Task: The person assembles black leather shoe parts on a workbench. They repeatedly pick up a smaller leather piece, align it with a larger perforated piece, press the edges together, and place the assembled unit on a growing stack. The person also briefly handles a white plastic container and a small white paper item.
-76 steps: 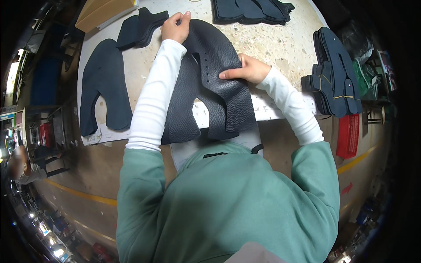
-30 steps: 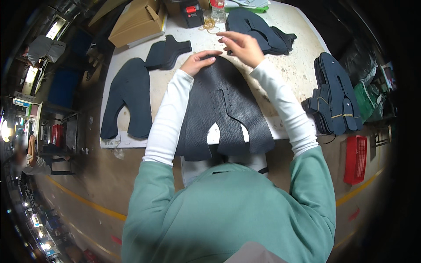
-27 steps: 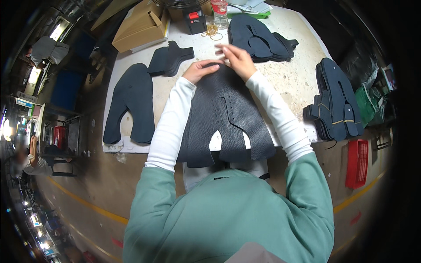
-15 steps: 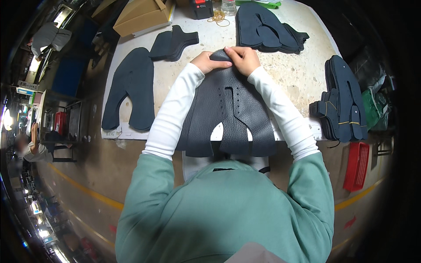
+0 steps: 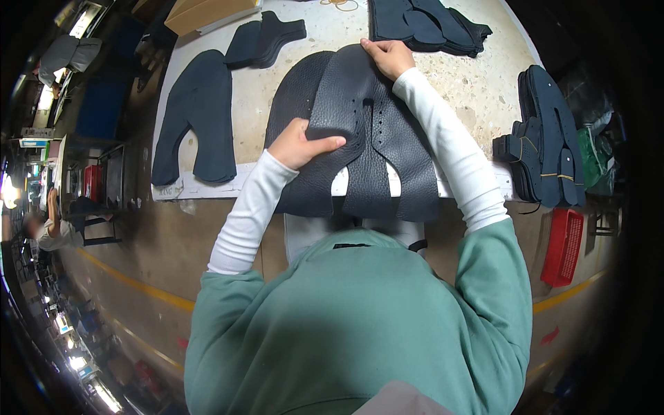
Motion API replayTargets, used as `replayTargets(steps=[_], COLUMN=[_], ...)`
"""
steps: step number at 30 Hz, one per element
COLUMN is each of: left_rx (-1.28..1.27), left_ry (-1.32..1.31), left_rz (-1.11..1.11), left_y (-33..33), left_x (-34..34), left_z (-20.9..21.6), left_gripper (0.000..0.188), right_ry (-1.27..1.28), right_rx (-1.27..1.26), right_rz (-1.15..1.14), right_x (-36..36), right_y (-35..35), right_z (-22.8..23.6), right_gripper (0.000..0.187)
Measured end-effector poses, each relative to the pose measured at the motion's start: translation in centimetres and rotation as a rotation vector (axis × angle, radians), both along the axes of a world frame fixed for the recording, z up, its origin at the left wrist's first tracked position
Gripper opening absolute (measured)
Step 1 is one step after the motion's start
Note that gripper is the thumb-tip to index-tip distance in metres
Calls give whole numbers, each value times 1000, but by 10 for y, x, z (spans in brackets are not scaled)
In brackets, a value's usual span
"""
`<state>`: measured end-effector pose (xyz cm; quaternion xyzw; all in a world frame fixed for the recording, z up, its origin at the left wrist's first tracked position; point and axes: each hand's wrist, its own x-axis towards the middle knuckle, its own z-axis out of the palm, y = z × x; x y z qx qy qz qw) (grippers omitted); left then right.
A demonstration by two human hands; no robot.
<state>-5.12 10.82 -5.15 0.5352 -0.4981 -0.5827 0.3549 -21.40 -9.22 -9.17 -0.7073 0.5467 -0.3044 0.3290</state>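
A black grained leather cut piece (image 5: pixel 339 86), with a slot, rows of small holes and several legs at its near end, lies before me at the table's near edge. Another black leather piece (image 5: pixel 289 93) shows beneath it on the left. My left hand (image 5: pixel 294 145) grips the top piece's left side, thumb above and the other fingers partly hidden. At the far rounded edge, my right hand (image 5: pixel 391 58) pinches the same piece between thumb and fingers.
Dark cut pieces (image 5: pixel 200 104) lie on the pale table (image 5: pixel 456 111) at left, a smaller stack (image 5: pixel 266 41) behind them. More stacks lie at far right (image 5: pixel 422 24) and right (image 5: pixel 553 138), the latter banded. A cardboard box (image 5: pixel 207 14) stands far left; a red crate (image 5: pixel 561 247) is below right.
My left hand has moved from the far edge down to the piece's left side. The top piece has shifted, showing more of the one beneath. My right hand still holds the far edge.
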Motion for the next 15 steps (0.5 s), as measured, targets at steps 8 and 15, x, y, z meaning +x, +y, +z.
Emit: replayTargets(steps=[8, 15], left_rx=[21, 109], left_ry=[151, 165], left_rz=[-83, -41], left_y=[56, 95], left_x=[-4, -2], left_z=[7, -3], left_gripper=[22, 21], right_ry=[6, 23], right_rx=[16, -14], right_rz=[-2, 6], right_x=[-1, -2], right_y=[-5, -11], right_z=[-6, -11], right_gripper=[52, 55])
